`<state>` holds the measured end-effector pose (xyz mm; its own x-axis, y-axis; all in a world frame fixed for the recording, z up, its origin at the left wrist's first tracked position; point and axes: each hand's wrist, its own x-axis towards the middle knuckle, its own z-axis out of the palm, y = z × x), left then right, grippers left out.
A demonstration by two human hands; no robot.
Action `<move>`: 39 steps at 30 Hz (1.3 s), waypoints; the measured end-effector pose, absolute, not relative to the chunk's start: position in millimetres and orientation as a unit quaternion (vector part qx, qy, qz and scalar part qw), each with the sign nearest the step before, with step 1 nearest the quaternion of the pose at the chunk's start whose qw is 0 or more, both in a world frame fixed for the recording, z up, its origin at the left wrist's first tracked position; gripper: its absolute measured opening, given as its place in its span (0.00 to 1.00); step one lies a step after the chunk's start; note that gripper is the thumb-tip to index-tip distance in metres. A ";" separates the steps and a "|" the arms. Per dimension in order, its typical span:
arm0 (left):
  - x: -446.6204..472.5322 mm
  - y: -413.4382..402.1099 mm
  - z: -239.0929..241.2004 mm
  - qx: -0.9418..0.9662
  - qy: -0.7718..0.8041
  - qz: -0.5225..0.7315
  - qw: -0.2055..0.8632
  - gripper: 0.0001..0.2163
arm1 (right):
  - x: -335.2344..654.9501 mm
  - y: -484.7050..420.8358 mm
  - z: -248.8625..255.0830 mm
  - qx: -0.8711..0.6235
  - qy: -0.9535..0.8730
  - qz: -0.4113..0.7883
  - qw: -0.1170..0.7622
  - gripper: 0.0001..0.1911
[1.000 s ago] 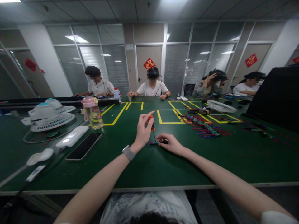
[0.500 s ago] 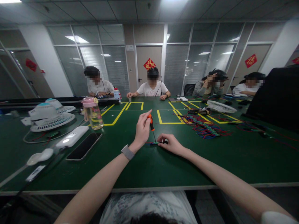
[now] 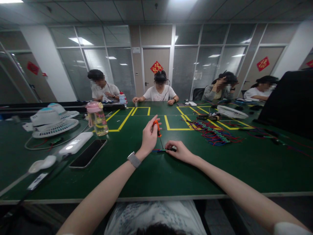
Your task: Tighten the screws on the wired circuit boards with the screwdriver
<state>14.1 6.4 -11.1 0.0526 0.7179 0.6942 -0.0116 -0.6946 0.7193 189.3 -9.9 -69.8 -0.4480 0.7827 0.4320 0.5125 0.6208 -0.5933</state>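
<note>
My left hand (image 3: 149,135) is closed around an orange and black screwdriver (image 3: 158,131), held nearly upright and a little tilted. The screwdriver's tip points down at a small green circuit board (image 3: 162,150) with red and blue wires at its left end. Lying low on the table, my right hand (image 3: 179,151) pinches the board's right end with thumb and forefinger. A short black piece (image 3: 173,149) shows under the right fingers; whether it is part of the board I cannot tell.
A row of wired circuit boards (image 3: 215,130) lies at right on the green table (image 3: 195,179). At left are a phone (image 3: 89,153), a white power bank (image 3: 76,143), a drink bottle (image 3: 97,119) and white fans (image 3: 55,122). Several people sit across the table; a black screen (image 3: 288,104) stands at far right.
My left fingers have shifted and spread slightly on the screwdriver handle, which has turned a little. My right hand and the board look nearly unmoved.
</note>
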 end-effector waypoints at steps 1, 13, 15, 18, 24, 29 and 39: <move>14.8 6.6 -11.7 0.660 0.264 0.638 0.295 0.17 | 189.1 -10.1 -69.4 -0.390 -0.829 0.192 0.351 0.05; 13.3 5.5 -12.0 0.693 0.287 0.626 0.215 0.16 | 188.3 -9.1 -70.8 -0.390 -0.833 0.176 0.350 0.05; 15.4 7.1 -14.0 0.684 0.257 0.623 0.279 0.18 | 188.9 -8.7 -71.7 -0.389 -0.834 0.173 0.350 0.06; 16.0 6.5 -14.0 0.669 0.258 0.629 0.301 0.18 | 189.4 -8.3 -72.5 -0.386 -0.837 0.172 0.348 0.06; 12.0 2.7 -9.7 0.697 0.301 0.628 0.171 0.14 | 189.3 -9.1 -71.9 -0.386 -0.836 0.173 0.351 0.06; 15.3 4.1 -11.2 0.685 0.250 0.615 0.299 0.18 | 188.8 -9.7 -71.0 -0.385 -0.835 0.178 0.351 0.06; 13.8 5.0 -9.9 0.684 0.271 0.626 0.259 0.15 | 188.2 -9.1 -70.1 -0.387 -0.834 0.179 0.351 0.07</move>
<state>13.8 5.0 -9.9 0.0692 0.6952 0.7155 0.0474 -0.7187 0.6937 188.2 -9.1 -70.1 -0.4542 0.7713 0.4459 0.5199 0.6359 -0.5704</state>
